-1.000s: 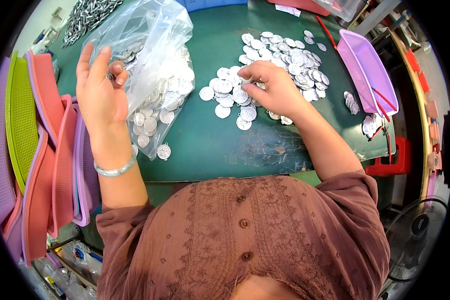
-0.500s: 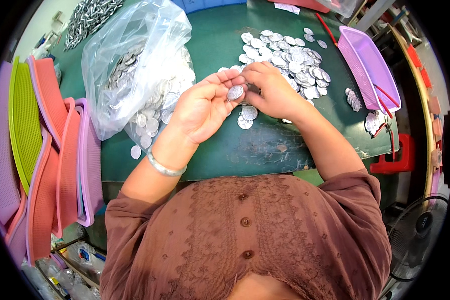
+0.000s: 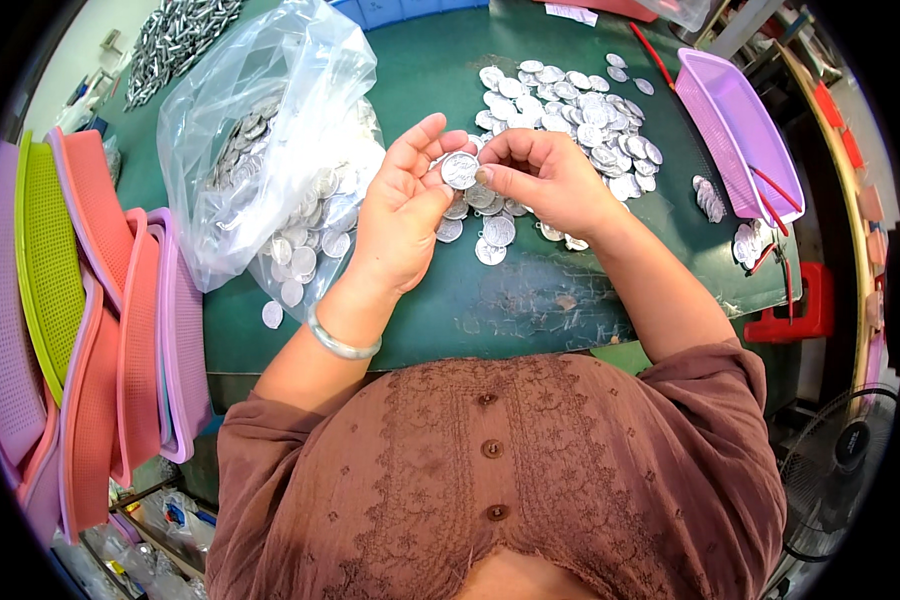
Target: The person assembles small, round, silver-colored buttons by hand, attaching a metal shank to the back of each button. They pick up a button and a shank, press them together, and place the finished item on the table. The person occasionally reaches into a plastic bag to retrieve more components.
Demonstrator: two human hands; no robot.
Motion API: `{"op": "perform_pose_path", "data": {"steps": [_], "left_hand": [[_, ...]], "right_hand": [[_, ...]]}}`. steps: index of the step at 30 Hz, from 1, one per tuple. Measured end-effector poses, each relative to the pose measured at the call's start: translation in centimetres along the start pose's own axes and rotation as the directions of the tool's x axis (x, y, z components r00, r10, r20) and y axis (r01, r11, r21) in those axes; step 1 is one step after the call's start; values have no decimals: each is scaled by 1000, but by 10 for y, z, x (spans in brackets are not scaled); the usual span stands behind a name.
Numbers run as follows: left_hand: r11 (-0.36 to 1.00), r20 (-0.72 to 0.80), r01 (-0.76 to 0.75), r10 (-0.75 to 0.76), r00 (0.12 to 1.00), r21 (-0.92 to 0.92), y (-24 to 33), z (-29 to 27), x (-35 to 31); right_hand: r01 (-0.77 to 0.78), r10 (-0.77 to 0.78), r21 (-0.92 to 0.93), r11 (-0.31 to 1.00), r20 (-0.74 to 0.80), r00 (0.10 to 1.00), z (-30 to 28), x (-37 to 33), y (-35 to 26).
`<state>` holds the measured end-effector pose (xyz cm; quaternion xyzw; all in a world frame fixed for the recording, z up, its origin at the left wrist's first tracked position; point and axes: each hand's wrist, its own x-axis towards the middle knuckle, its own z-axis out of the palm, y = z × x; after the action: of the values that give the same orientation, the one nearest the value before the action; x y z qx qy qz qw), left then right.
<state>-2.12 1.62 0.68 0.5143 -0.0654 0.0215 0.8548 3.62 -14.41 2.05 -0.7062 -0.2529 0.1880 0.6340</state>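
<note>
A round silver coin-like medal (image 3: 460,170) with a raised design faces up between my two hands. My left hand (image 3: 395,212) has it between thumb and fingers, the upper fingers loosely curled and a bangle on the wrist. The thumb and forefinger of my right hand (image 3: 550,182) pinch at the medal's right edge. Just below the hands lie several more medals (image 3: 498,231), partly covered by my fingers. Beyond my right hand spreads a larger heap of the same medals (image 3: 590,115). To the left, a clear plastic bag (image 3: 205,200) spills medals from its mouth.
A purple basket (image 3: 692,105) stands at the right, with small stacks of medals (image 3: 708,200) beside it. Colourful stacked baskets (image 3: 45,270) fill the left side. Small metal parts (image 3: 175,45) are piled at far left. A red stool (image 3: 805,305) and a fan (image 3: 835,470) are at right.
The medal has turned to lie flat toward view and moved slightly left and up. My left fingers have opened out somewhat, and my right hand has drawn a little to the right, uncovering medals below.
</note>
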Motion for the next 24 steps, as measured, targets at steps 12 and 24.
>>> {"op": "perform_pose_path", "data": {"steps": [12, 24], "left_hand": [[955, -104, 280, -290, 951, -99, 9, -5, -2], [990, -140, 138, -137, 981, 2, 7, -5, -1]], "right_hand": [[326, -379, -322, 889, -116, 918, 3, -1, 1], [203, -212, -107, 973, -78, 974, 6, -1, 4]]}}
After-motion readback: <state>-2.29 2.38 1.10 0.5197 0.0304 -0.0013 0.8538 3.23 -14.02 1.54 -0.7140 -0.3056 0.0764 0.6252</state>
